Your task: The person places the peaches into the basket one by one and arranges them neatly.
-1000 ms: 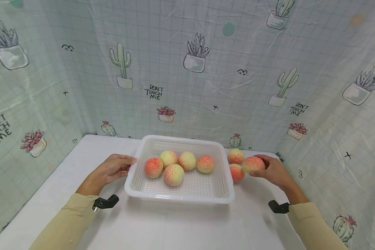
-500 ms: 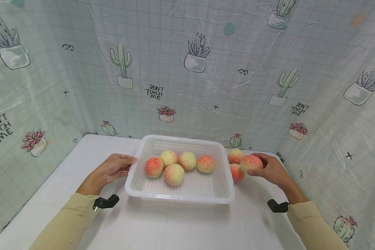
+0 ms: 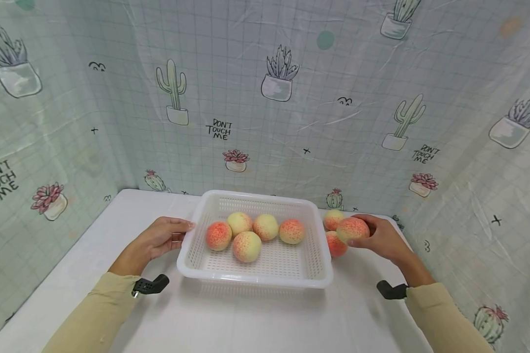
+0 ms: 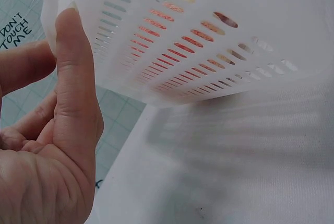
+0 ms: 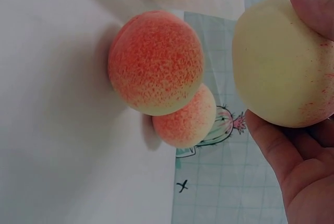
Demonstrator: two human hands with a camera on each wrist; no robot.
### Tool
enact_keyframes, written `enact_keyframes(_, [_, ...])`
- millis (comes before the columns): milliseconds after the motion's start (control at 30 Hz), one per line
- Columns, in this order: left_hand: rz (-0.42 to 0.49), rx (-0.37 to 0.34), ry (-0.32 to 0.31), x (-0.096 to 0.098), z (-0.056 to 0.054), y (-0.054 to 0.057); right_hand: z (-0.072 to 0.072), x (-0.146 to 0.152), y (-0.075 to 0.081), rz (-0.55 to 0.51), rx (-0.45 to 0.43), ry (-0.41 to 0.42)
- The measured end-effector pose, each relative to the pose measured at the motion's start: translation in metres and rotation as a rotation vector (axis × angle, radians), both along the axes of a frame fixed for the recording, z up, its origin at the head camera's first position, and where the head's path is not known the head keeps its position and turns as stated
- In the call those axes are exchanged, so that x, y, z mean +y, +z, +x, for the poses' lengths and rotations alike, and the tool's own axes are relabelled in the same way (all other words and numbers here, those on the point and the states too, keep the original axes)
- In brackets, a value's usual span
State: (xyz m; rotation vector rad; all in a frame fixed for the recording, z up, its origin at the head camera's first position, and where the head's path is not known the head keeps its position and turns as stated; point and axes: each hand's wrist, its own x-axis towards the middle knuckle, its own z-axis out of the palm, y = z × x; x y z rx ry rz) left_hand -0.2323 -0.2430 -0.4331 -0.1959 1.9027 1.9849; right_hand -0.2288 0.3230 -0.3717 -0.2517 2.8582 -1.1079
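A white plastic basket with slotted walls holds several peaches. At its left rim my left hand grips the edge; the left wrist view has the thumb along the outer wall, with the other fingers partly hidden behind it. My right hand holds a yellow-and-red peach between thumb and fingers, to the right of the basket. In the right wrist view this peach is raised off the table. Beside the basket's right wall lie a redder peach and a paler peach.
The white table carries the basket and the loose peaches. Behind it hangs a grid-patterned curtain with cactus drawings, which also closes in the left and right sides. Black straps sit on both wrists.
My right hand has moved slightly left and up with its peach, toward the basket. The left hand stays at the rim, and the basket and other peaches have not moved.
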Motion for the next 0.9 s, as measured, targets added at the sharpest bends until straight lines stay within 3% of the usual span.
enact_keyframes(900, [0.003,-0.002,0.005,0.0,0.001,0.0,-0.001,-0.024,0.01,0.013,0.008,0.041])
